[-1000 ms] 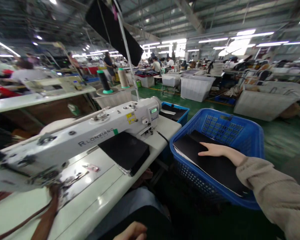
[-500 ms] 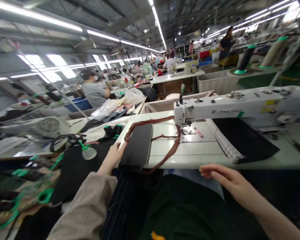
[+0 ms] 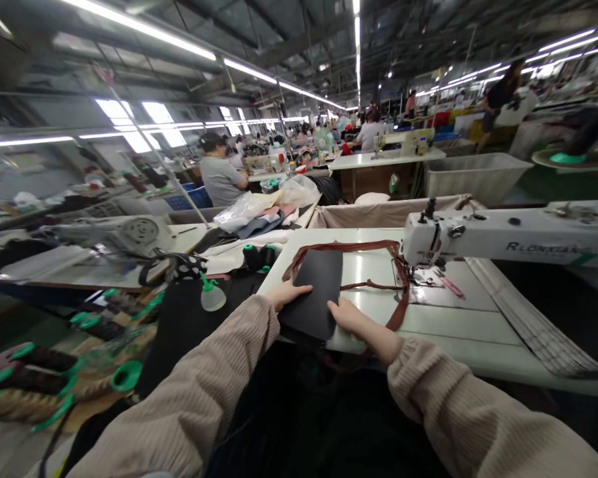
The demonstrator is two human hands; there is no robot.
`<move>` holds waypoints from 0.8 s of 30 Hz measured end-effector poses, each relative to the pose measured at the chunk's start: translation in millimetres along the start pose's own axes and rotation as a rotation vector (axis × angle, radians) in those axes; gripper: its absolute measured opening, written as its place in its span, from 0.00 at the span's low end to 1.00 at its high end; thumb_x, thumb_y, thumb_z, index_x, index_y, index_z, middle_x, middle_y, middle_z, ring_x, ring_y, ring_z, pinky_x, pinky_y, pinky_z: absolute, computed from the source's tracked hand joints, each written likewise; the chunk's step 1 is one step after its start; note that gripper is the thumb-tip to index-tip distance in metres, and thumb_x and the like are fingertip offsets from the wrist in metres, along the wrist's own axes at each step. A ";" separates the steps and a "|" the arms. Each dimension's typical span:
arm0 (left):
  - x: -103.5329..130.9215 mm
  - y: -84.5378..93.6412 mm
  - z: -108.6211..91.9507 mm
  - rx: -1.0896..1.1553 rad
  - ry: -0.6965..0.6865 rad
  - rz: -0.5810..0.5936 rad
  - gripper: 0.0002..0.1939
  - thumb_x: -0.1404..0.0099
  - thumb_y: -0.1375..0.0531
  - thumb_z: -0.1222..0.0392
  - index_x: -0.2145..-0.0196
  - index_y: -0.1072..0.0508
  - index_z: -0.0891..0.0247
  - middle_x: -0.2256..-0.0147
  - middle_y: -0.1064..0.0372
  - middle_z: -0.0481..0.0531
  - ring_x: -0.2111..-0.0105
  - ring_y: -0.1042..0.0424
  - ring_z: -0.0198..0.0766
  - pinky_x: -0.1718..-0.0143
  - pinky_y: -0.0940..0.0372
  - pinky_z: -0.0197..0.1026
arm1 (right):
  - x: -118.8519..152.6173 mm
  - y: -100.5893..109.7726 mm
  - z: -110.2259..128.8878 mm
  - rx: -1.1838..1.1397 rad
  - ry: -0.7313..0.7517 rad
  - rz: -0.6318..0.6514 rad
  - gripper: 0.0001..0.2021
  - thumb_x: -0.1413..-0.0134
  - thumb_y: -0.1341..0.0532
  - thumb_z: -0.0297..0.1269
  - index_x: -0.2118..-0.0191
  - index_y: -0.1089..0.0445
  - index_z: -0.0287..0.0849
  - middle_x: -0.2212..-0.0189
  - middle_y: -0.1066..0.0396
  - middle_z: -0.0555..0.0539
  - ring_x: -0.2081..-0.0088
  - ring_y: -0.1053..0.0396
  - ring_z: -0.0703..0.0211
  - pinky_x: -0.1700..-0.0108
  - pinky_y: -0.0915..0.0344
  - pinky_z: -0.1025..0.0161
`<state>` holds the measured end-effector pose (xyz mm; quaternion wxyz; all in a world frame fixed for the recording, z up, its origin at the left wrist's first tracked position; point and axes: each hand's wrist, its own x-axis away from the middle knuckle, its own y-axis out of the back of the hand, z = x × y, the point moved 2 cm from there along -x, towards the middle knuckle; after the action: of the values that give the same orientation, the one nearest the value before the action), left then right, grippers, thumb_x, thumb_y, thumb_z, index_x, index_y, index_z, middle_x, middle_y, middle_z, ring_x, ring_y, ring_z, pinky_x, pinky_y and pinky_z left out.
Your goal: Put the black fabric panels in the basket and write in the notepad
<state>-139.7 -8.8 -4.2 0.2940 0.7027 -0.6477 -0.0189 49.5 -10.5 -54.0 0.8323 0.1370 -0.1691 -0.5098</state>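
Observation:
A stack of dark rectangular pieces (image 3: 315,292) lies on the white sewing table (image 3: 363,265), near its left front edge. My left hand (image 3: 288,295) grips the stack's left edge, thumb on top. At the right edge, my right hand (image 3: 349,316) has its fingers pressed against the side of the stack. A brown strip (image 3: 351,247) loops around the stack and runs toward the needle area of the white sewing machine (image 3: 488,232). Pink snips (image 3: 452,287) lie beside the needle.
Right of the machine needle lies black material with a pale layered edge (image 3: 538,318). At the left are a small oil bottle (image 3: 212,295), thread spools (image 3: 125,376) and a second machine (image 3: 139,232). A person in grey (image 3: 220,174) sits beyond.
My right hand has moved left from the table's front edge to the stack. My left hand has shifted onto the stack's left edge. The camera view has turned left.

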 end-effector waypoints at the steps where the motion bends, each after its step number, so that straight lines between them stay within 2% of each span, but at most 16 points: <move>1: -1.4 -1.2 -2.1 0.000 -0.011 0.028 0.26 0.50 0.31 0.48 0.57 0.28 0.66 0.67 0.23 0.60 0.69 0.24 0.51 0.67 0.28 0.48 | -0.1 -1.2 -2.6 -0.012 -0.008 -0.006 0.20 0.39 0.45 0.44 0.52 0.29 0.32 0.54 0.27 0.32 0.52 0.29 0.42 0.50 0.33 0.50; 4: 0.5 1.9 -18.2 -0.009 -0.093 0.044 0.27 0.48 0.32 0.51 0.53 0.31 0.63 0.60 0.24 0.59 0.64 0.24 0.50 0.63 0.28 0.48 | -1.5 7.8 -12.4 -0.068 -0.006 -0.038 0.22 0.41 0.43 0.48 0.49 0.30 0.34 0.55 0.26 0.35 0.56 0.27 0.46 0.53 0.31 0.53; 6: 7.9 10.6 -37.2 -0.076 -0.213 0.035 0.26 0.49 0.31 0.53 0.53 0.31 0.60 0.57 0.25 0.55 0.58 0.25 0.49 0.56 0.30 0.47 | -4.6 29.5 -19.2 -0.098 0.004 -0.116 0.29 0.42 0.42 0.49 0.40 0.39 0.36 0.48 0.31 0.35 0.52 0.29 0.48 0.51 0.32 0.53; 9: 26.2 28.4 -71.0 -0.401 -0.494 0.044 0.22 0.46 0.34 0.52 0.54 0.31 0.57 0.56 0.26 0.51 0.55 0.27 0.48 0.53 0.35 0.45 | -4.7 84.3 -21.5 -0.106 0.125 -0.350 0.47 0.47 0.37 0.49 0.31 0.63 0.38 0.33 0.55 0.34 0.37 0.45 0.50 0.39 0.43 0.54; 11: 37.1 38.6 -88.7 -0.660 -0.627 0.067 0.21 0.41 0.38 0.50 0.51 0.33 0.57 0.58 0.26 0.50 0.59 0.27 0.48 0.56 0.35 0.44 | 5.0 123.8 -13.7 -0.067 0.302 -0.517 0.53 0.50 0.34 0.51 0.30 0.69 0.39 0.31 0.64 0.35 0.33 0.56 0.49 0.35 0.52 0.52; 13: 42.3 44.1 -99.1 -0.842 -0.677 0.072 0.20 0.38 0.41 0.49 0.50 0.34 0.56 0.61 0.27 0.50 0.62 0.27 0.48 0.60 0.36 0.44 | 22.1 153.0 -0.7 0.019 0.451 -0.600 0.55 0.52 0.33 0.52 0.30 0.71 0.42 0.30 0.66 0.37 0.31 0.61 0.48 0.33 0.57 0.49; 15: 41.9 41.8 -102.1 -0.948 -0.703 0.077 0.18 0.37 0.42 0.49 0.51 0.34 0.56 0.61 0.27 0.51 0.62 0.27 0.49 0.61 0.38 0.43 | 41.9 166.8 12.0 0.141 0.538 -0.606 0.57 0.56 0.30 0.51 0.30 0.67 0.44 0.30 0.64 0.40 0.32 0.61 0.45 0.33 0.59 0.48; 16: 40.2 37.4 -101.0 -0.977 -0.708 0.085 0.17 0.37 0.43 0.49 0.51 0.34 0.56 0.62 0.28 0.51 0.62 0.28 0.49 0.62 0.38 0.42 | 50.5 168.0 15.8 0.192 0.552 -0.569 0.55 0.57 0.29 0.50 0.30 0.63 0.46 0.31 0.61 0.41 0.32 0.58 0.44 0.33 0.57 0.48; 18: 35.6 24.0 -94.6 -1.002 -0.702 0.135 0.16 0.37 0.42 0.50 0.53 0.33 0.56 0.63 0.28 0.52 0.62 0.28 0.49 0.62 0.39 0.42 | 62.2 162.5 14.7 0.214 0.499 -0.425 0.46 0.56 0.30 0.48 0.33 0.50 0.49 0.37 0.45 0.43 0.39 0.43 0.43 0.38 0.46 0.49; 20: 31.4 10.1 -85.2 -1.007 -0.679 0.191 0.15 0.39 0.41 0.50 0.55 0.32 0.55 0.64 0.28 0.52 0.63 0.28 0.50 0.63 0.39 0.41 | 66.9 153.0 2.4 0.134 0.390 -0.256 0.30 0.53 0.32 0.47 0.43 0.35 0.48 0.51 0.29 0.46 0.53 0.31 0.48 0.49 0.36 0.53; 22: 28.8 3.3 -75.9 -0.978 -0.652 0.228 0.16 0.41 0.39 0.51 0.55 0.31 0.54 0.64 0.28 0.51 0.63 0.28 0.50 0.63 0.40 0.41 | 68.0 147.3 -13.8 0.023 0.329 -0.194 0.20 0.52 0.33 0.46 0.53 0.29 0.46 0.63 0.27 0.50 0.61 0.30 0.52 0.56 0.35 0.57; 24: 27.1 8.7 -67.3 -0.938 -0.604 0.203 0.16 0.45 0.36 0.53 0.57 0.29 0.53 0.64 0.27 0.49 0.62 0.28 0.49 0.62 0.39 0.41 | 68.8 147.2 -26.3 -0.056 0.338 -0.214 0.17 0.53 0.32 0.45 0.57 0.30 0.45 0.66 0.29 0.51 0.63 0.31 0.53 0.57 0.36 0.58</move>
<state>-115.8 -7.5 64.8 0.3768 0.3945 -0.6897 -0.4761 207.8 -5.5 -9.1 0.7934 0.2146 0.0028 -0.5696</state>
